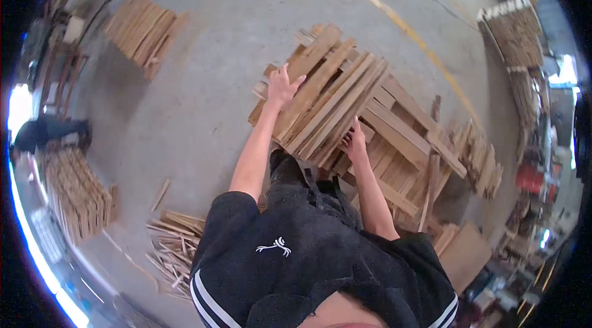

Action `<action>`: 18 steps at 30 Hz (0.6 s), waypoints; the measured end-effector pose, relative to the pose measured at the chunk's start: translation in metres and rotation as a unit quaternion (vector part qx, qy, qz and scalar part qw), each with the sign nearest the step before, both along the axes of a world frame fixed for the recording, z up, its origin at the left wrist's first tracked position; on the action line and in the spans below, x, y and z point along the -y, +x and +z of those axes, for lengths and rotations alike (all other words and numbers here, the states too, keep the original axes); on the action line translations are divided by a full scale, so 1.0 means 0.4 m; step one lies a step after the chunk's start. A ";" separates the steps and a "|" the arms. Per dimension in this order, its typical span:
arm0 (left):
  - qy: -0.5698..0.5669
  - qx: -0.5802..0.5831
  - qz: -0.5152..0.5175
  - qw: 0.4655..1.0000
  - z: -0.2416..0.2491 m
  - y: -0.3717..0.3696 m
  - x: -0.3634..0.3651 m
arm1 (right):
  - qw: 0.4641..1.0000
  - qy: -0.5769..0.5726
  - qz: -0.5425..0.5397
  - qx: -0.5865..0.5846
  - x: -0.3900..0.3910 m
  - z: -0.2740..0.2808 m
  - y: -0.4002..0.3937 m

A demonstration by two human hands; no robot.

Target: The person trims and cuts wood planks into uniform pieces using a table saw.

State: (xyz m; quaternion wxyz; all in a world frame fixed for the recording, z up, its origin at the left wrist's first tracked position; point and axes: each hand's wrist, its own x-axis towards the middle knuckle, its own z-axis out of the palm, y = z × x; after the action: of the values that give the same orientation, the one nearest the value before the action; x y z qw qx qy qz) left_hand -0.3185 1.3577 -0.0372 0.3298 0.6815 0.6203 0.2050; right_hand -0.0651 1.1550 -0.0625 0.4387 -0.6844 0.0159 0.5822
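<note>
A row of long wooden planks (pixel 342 96) lies side by side in front of my body, slanting away to the upper right. On the left side of this row my left hand (pixel 283 88) rests with its fingers spread and its thumb apart, touching the wood. My right hand (pixel 354 143) is at the row's right edge, thumb raised and fingers curled against the outer plank. What those fingertips press on is partly hidden. Beneath and right of the row, more boards (pixel 394 127) lie in a stack, some crosswise.
Loose thin strips (pixel 176 244) are heaped at lower left, near a single stick (pixel 161 195). Plank stacks stand at upper left (pixel 143 30) and far left (pixel 77 195). A person (pixel 52 133) is at the left edge. More stacked wood (pixel 512 29) lines the right.
</note>
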 end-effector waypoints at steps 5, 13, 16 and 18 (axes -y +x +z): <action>-0.053 -0.041 -0.077 0.995 -0.028 0.024 -0.067 | 0.998 0.008 -0.057 0.009 -0.046 0.061 -0.070; -0.107 0.123 -0.183 0.970 -0.053 0.126 -0.063 | 0.974 -0.054 0.010 0.222 -0.107 0.052 -0.125; -0.208 0.269 -0.128 0.932 -0.021 0.146 -0.032 | 0.973 -0.074 -0.034 0.215 -0.126 0.073 -0.161; -0.265 0.293 -0.130 0.909 -0.027 0.146 -0.060 | 0.980 -0.051 -0.041 0.187 -0.124 0.101 -0.160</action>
State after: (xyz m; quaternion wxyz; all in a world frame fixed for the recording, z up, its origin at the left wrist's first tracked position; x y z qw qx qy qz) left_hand -0.2602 1.3818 -0.0481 0.6891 0.5530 0.4330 0.1784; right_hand -0.1290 1.2045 -0.0221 0.4220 -0.8013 -0.0093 0.4241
